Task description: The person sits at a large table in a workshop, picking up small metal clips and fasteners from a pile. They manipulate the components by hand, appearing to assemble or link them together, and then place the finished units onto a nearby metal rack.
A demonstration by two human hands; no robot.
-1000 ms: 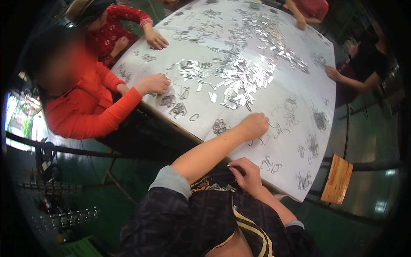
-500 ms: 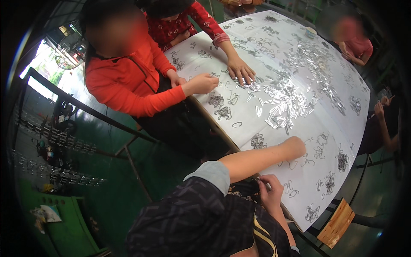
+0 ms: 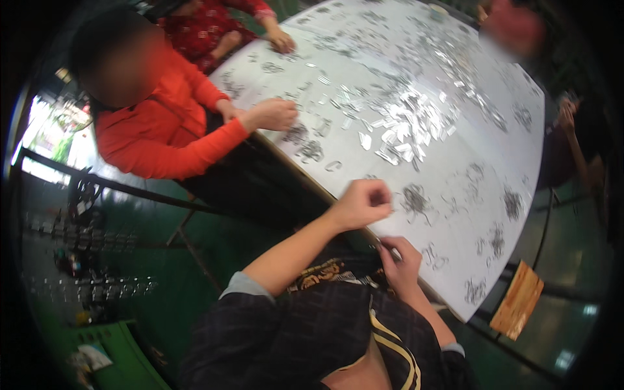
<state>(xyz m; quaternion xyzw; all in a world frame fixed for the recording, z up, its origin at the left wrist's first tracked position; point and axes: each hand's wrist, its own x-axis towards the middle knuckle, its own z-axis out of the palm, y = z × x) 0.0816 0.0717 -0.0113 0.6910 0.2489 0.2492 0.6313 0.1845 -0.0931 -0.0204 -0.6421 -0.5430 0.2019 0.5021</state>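
Note:
Just above the near left edge of the white-covered table (image 3: 468, 260), my left hand (image 3: 361, 205) is curled with its fingertips drawn together; whether anything is in them cannot be made out. My right hand (image 3: 400, 260) is at that same edge, closer to me, thumb and finger pinched on something too small to name. A heap of thin curved wire hooks (image 3: 413, 198) lies beside my left hand. Beyond it is a spread-out pile of shiny, narrow silver pieces (image 3: 416, 123). A few loose wire hooks (image 3: 434, 257) lie right of my right hand.
To the left, a person in an orange-red jacket (image 3: 156, 123) holds their hands over the edge. A person in patterned red (image 3: 201, 32) works farther back. More hook heaps (image 3: 513, 203) line the right side. A wooden stool (image 3: 517, 299) stands by the right corner.
My left hand has drawn back from over the hooks to the table's near left edge. My right hand stays pinched by the edge. The red-sleeved person's hand has pulled away from the silver pieces.

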